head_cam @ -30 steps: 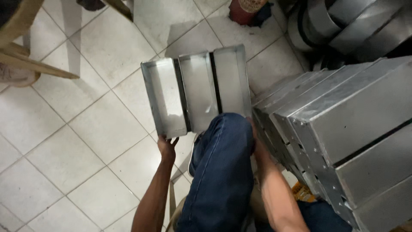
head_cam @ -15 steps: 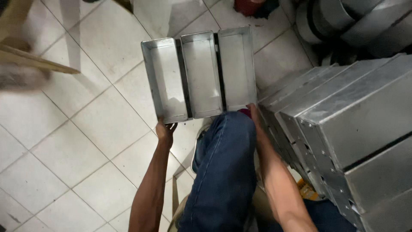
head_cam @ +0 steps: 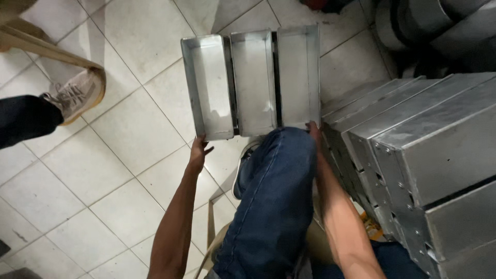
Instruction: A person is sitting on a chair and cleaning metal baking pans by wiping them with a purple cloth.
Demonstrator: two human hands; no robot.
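Denim-clad knee (head_cam: 274, 206) fills the lower centre. Left hand (head_cam: 199, 151) and right hand (head_cam: 313, 129) grip the three-compartment metal tray (head_cam: 253, 82) above pale floor tiles (head_cam: 103, 170); stacked metal trays (head_cam: 423, 155) right, a bystander's shoe (head_cam: 72, 95) upper left.

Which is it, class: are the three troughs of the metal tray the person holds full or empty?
Empty. All three troughs of the metal tray show bare grey sheet metal down to their bottoms, with nothing lying inside.
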